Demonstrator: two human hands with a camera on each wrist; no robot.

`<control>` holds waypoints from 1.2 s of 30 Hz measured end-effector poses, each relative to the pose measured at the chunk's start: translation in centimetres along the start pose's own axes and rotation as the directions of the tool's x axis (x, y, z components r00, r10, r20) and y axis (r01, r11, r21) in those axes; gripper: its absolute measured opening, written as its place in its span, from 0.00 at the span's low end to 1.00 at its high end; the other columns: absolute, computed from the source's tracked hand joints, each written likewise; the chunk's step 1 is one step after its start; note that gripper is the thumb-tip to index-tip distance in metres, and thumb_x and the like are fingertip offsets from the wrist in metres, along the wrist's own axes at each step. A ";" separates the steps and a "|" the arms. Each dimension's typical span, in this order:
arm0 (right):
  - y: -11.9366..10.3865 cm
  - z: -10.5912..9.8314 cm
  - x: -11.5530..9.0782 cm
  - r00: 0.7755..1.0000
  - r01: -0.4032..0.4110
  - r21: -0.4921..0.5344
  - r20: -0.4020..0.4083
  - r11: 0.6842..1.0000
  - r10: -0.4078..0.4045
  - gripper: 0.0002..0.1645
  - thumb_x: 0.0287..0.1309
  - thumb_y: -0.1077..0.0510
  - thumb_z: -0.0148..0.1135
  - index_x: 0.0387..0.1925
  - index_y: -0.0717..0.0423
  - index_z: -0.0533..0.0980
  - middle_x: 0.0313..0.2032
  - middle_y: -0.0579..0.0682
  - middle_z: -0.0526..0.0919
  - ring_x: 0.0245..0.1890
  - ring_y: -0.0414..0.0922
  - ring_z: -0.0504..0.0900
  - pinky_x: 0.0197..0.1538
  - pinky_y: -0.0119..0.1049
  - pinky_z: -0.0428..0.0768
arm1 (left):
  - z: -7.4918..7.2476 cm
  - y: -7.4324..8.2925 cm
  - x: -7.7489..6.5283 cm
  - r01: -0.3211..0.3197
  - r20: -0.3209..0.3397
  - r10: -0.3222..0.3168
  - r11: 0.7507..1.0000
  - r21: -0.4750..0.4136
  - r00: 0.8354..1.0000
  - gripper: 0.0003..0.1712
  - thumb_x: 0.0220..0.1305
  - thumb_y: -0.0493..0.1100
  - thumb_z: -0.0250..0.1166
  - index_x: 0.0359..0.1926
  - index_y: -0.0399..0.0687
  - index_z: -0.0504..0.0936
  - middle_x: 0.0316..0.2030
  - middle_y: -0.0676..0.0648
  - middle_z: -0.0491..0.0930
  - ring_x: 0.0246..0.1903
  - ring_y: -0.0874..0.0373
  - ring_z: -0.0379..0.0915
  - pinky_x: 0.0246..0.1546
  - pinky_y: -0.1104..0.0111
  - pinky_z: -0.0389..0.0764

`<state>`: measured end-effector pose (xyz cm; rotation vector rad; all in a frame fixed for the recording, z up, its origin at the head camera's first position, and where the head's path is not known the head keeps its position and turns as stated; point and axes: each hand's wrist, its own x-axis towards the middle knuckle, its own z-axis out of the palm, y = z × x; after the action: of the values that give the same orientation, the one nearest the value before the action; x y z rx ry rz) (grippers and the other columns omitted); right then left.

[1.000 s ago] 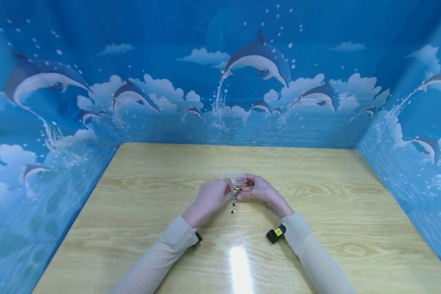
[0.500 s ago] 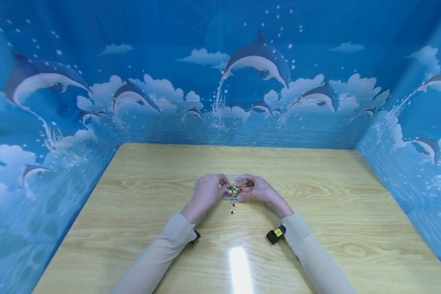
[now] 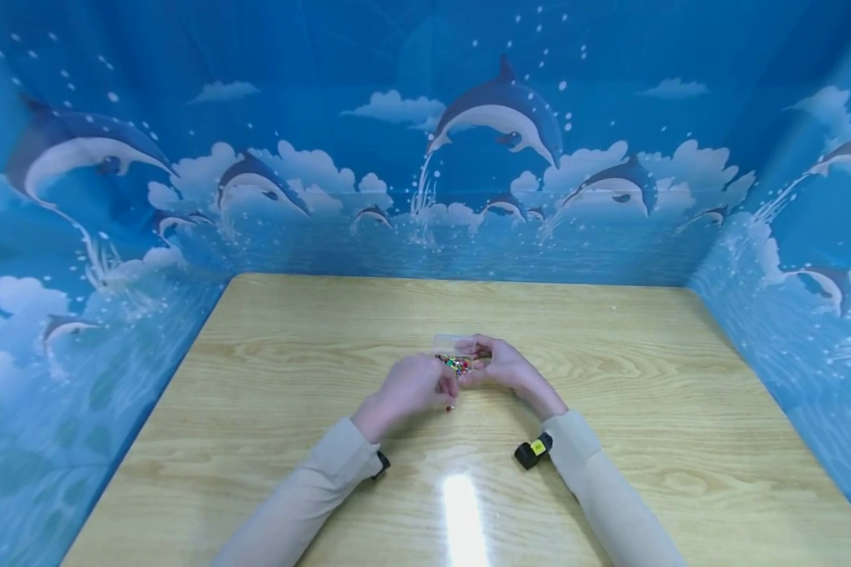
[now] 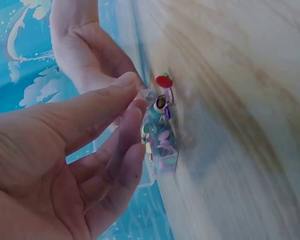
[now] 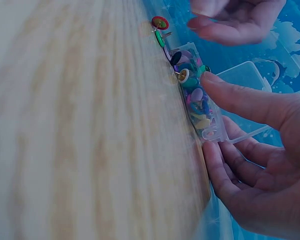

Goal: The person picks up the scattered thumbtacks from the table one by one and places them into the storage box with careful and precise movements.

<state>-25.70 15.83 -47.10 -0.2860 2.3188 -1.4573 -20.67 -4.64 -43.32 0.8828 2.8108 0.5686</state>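
A small clear plastic box [image 5: 219, 131] full of colourful thumbtacks [image 3: 461, 365] stands at the table's middle, its hinged lid [image 5: 247, 77] swung back. My right hand [image 3: 499, 364] holds the box from the right, thumb on the near side and fingers behind. In front of the box, my left hand [image 3: 417, 384] hovers low, thumb and index fingertips close together. Nothing shows between those fingertips. Several loose thumbtacks lie in a short row before the box, with a red thumbtack [image 4: 164, 81] at its near end.
The wood-grain table [image 3: 312, 315] extends around both hands. A blue dolphin-print curtain [image 3: 369, 157] encloses its back and sides. Each wrist carries a black camera; the right wrist camera [image 3: 530, 451] has a yellow mark. Light glares off the table's near part.
My left hand first moves from the box's front to its left side, then comes back toward me over the loose thumbtacks. My right hand stays around the box.
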 end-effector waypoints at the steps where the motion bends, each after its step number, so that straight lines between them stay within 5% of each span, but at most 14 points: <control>1: 0.0 0.0 0.0 1.000 -0.001 -0.004 0.000 1.000 0.001 0.43 0.44 0.65 0.79 0.65 0.57 0.73 0.54 0.57 0.78 0.50 0.50 0.76 0.52 0.37 0.79 | 0.1 0.1 0.0 -0.007 0.009 0.007 1.000 0.006 1.000 0.05 0.57 0.46 0.77 0.31 0.58 0.86 0.28 0.60 0.84 0.28 0.68 0.76 0.36 0.73 0.79; 8: 0.0 0.0 0.1 1.000 -0.002 -0.005 -0.003 1.000 0.002 0.43 0.43 0.66 0.79 0.64 0.59 0.73 0.52 0.56 0.78 0.49 0.49 0.75 0.51 0.35 0.78 | 0.8 0.1 -0.2 0.002 0.048 -0.001 1.000 -0.008 0.999 0.07 0.56 0.44 0.77 0.29 0.57 0.85 0.24 0.60 0.80 0.26 0.67 0.72 0.31 0.74 0.76; 22: 0.0 0.1 0.1 1.000 -0.015 -0.002 -0.007 1.000 0.015 0.42 0.45 0.65 0.79 0.65 0.58 0.74 0.53 0.57 0.78 0.50 0.50 0.75 0.52 0.37 0.78 | 0.6 0.4 -0.6 0.025 0.023 -0.025 1.000 0.006 0.999 0.07 0.56 0.33 0.73 0.33 0.50 0.88 0.27 0.55 0.84 0.25 0.65 0.73 0.28 0.77 0.76; 29: 0.0 0.0 0.0 1.000 -0.002 0.012 -0.009 1.000 0.002 0.43 0.44 0.66 0.79 0.65 0.58 0.74 0.52 0.58 0.77 0.49 0.51 0.75 0.51 0.37 0.78 | 0.0 -0.1 0.3 0.069 -0.098 -0.065 0.997 0.033 0.993 0.06 0.56 0.36 0.74 0.32 0.52 0.88 0.27 0.56 0.84 0.25 0.64 0.75 0.26 0.75 0.76; 36: -0.1 0.1 -0.1 1.000 -0.006 0.022 -0.009 1.000 0.006 0.44 0.44 0.65 0.80 0.65 0.58 0.73 0.53 0.58 0.77 0.50 0.51 0.76 0.55 0.40 0.79 | -0.5 0.0 1.3 0.148 -0.255 -0.150 0.989 -0.025 0.955 0.06 0.58 0.37 0.72 0.35 0.52 0.88 0.32 0.55 0.87 0.24 0.63 0.77 0.20 0.74 0.74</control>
<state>-25.54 15.77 -47.04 -0.2666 2.3067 -1.4834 -21.84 -4.04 -42.83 0.6272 3.0699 0.7146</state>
